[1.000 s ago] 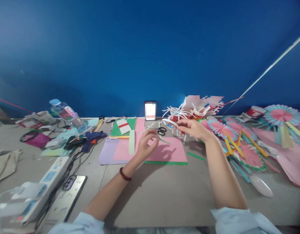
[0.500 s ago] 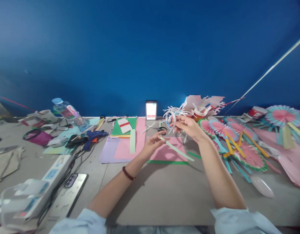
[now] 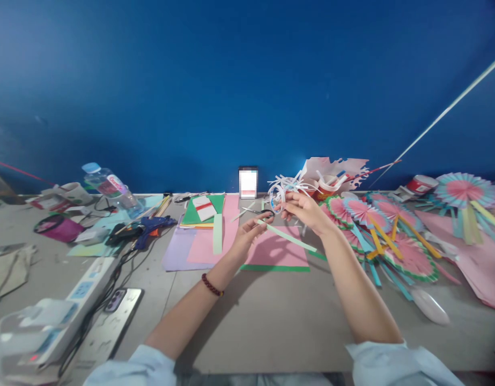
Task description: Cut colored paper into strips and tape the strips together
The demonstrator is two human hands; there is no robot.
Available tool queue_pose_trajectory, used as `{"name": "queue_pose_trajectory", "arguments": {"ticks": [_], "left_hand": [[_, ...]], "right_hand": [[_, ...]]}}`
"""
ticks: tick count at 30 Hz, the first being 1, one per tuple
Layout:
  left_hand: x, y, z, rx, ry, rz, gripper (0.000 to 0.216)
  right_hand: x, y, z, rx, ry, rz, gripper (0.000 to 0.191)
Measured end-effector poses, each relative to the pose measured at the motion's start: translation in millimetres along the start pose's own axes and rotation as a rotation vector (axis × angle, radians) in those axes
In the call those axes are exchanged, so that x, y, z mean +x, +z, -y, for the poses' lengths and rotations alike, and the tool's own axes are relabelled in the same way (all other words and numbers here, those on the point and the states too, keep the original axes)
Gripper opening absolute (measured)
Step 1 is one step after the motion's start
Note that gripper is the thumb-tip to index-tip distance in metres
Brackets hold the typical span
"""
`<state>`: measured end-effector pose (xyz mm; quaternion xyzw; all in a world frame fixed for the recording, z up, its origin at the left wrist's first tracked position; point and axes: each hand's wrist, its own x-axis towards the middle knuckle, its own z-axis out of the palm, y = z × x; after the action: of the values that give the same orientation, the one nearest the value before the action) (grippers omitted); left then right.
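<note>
Both hands are working above the pink sheet (image 3: pixel 279 253). Left hand (image 3: pixel 247 236) is pinching one end of a green strip (image 3: pixel 289 238), which is slanting down to the right over the sheet. Right hand (image 3: pixel 305 212) is gripping a small white ring (image 3: pixel 276 202) in its fingertips, just above the strip's held end. Scissors (image 3: pixel 266 213) are lying just behind the left fingers. Fans (image 3: pixel 392 241) are sitting to the right.

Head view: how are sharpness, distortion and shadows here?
Head view: even light, no glare; left hand with the green strip and right hand with the white paper curl are fairly sharp; soft arm shadows lie on the table; the wide lens smears the corners, as at the power strip; the small screen at the back is pixelated.
</note>
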<state>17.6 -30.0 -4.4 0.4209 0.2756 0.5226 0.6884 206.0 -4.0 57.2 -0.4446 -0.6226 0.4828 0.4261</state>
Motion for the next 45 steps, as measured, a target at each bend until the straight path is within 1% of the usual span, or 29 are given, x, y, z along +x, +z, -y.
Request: {"name": "queue_pose_trajectory", "arguments": {"ticks": [3,9,11,13,15,17,19,22,24,26,28,33,35,38,41,43,45], "left_hand": [[-1.2,0.8,-0.2,0.012,0.015,0.018,0.019],[-0.1,1.6,1.0,0.053,0.038,-0.020,0.023],[2.6,-2.0,-1.0,0.070,0.067,-0.029,0.022],[6.9,-10.1,-4.8,0.120,0.102,-0.052,0.019],[12.3,-23.6,-10.1,0.233,0.133,-0.114,0.018],[17.9,-41.3,-15.8,0.447,0.163,-0.184,0.015],[22.7,-60.8,-20.5,0.694,0.242,-0.267,0.009],[27.6,-86.5,-23.9,0.970,0.293,-0.283,0.006],[29.1,-98.3,-23.7,1.092,0.314,-0.244,0.007],[29.8,-105.6,-22.5,1.195,0.341,-0.191,0.012],[30.1,-109.3,-21.3,1.284,0.371,-0.167,0.015],[29.8,-110.4,-21.5,1.502,0.461,-0.111,0.014],[28.3,-109.4,-22.4,1.571,0.449,-0.121,0.016],[25.7,-106.4,-23.8,1.605,0.387,-0.187,0.020],[25.0,-99.2,-27.6,1.485,0.386,-0.231,0.015],[24.4,-90.0,-33.4,1.313,0.424,-0.194,0.010],[21.6,-76.4,-42.5,1.152,0.456,-0.089,0.012]], "right_hand": [[-0.2,0.7,-0.4,0.004,-0.004,0.008,0.031],[0.2,2.8,-1.9,0.009,-0.009,0.008,0.032],[0.0,1.7,-1.3,0.009,-0.012,-0.007,0.032],[-0.8,-0.2,0.0,0.014,-0.017,-0.031,0.031],[-2.0,-2.2,1.6,0.016,-0.018,-0.050,0.030],[-3.2,-3.3,3.0,0.014,-0.019,-0.055,0.029],[-3.9,-3.5,3.6,0.020,-0.024,-0.048,0.028],[-3.9,-2.5,2.6,0.034,-0.038,-0.036,0.026],[-3.4,-1.7,1.4,0.034,-0.038,-0.032,0.027],[-2.7,-1.3,0.3,0.027,-0.034,-0.029,0.028],[-2.0,-1.1,-0.5,0.014,-0.031,-0.031,0.029],[-1.5,-0.8,-1.0,-0.024,-0.028,-0.030,0.029],[-1.8,-0.4,-0.8,-0.033,-0.031,-0.029,0.029],[-2.0,0.6,-0.6,-0.042,-0.037,-0.029,0.028],[-2.1,1.9,-0.9,-0.044,-0.037,-0.020,0.028],[-2.5,3.1,-1.0,-0.067,-0.026,-0.012,0.028],[-3.3,4.7,-0.7,-0.112,-0.021,-0.014,0.027]]}}
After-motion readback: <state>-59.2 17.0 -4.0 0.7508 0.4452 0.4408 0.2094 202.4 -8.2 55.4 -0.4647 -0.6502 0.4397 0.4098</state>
